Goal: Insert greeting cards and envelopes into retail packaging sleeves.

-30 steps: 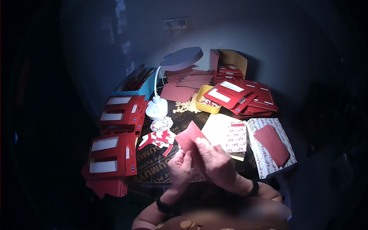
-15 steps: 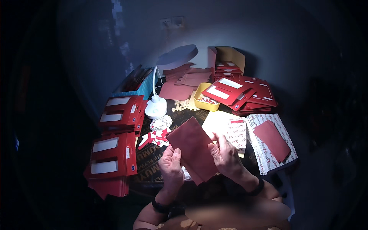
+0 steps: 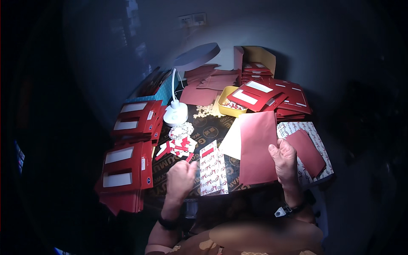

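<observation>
My left hand (image 3: 180,176) was at the near edge of the table (image 3: 212,127), curled shut, with a small red strip (image 3: 189,157) pinched at the fingertips. Just beside it on the right lay a patterned white card with red bows (image 3: 213,168), flat on the table. My right hand (image 3: 284,159) was closed on the right edge of a dark red envelope (image 3: 257,146), thumb on top, and held it tilted a little above the near right part of the table. Under the envelope I saw a cream sheet (image 3: 233,142). At the right edge lay a patterned sheet (image 3: 316,142) with another dark red envelope (image 3: 307,152) on it. Near the left edge stood stacks of red boxes with white windows (image 3: 127,163). In the middle were small red and white paper pieces (image 3: 178,144), and behind them the white round base of a desk lamp (image 3: 176,114). Further back stood a yellow tray (image 3: 231,106), touching a pile of red window boxes (image 3: 272,95). At the far edge was an open cardboard box (image 3: 255,59).
</observation>
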Tool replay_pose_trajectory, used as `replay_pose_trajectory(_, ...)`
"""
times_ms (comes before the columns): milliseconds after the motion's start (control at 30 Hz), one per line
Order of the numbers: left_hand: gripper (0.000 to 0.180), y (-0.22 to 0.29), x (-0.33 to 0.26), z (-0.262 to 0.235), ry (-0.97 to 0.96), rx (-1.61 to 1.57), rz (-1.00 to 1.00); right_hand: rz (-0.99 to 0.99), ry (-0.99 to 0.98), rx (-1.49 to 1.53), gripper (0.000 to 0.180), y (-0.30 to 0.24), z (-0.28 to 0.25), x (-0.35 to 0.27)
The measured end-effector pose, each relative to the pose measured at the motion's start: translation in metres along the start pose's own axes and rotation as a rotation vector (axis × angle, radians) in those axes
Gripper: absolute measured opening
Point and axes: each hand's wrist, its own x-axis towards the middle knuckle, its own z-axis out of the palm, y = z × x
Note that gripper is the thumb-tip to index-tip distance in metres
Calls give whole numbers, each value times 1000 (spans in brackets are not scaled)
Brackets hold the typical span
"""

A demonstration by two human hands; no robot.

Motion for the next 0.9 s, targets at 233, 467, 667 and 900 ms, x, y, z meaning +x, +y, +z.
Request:
replay_pose_trajectory(233,72,14,6,42,-98,400,28,113,18,-30,13,36,-16,-10)
replay_pose_trajectory(467,73,11,13,48,-127,374,-15,136,25,-62,11,49,-17,-13)
replay_pose_trajectory(667,70,6,22,50,-230,282,-101,89,58,-67,11,61,-13,-12)
replay_pose_trajectory(900,60,5,17,57,-132,130,-83,82,70,-116,10,71,-19,-12)
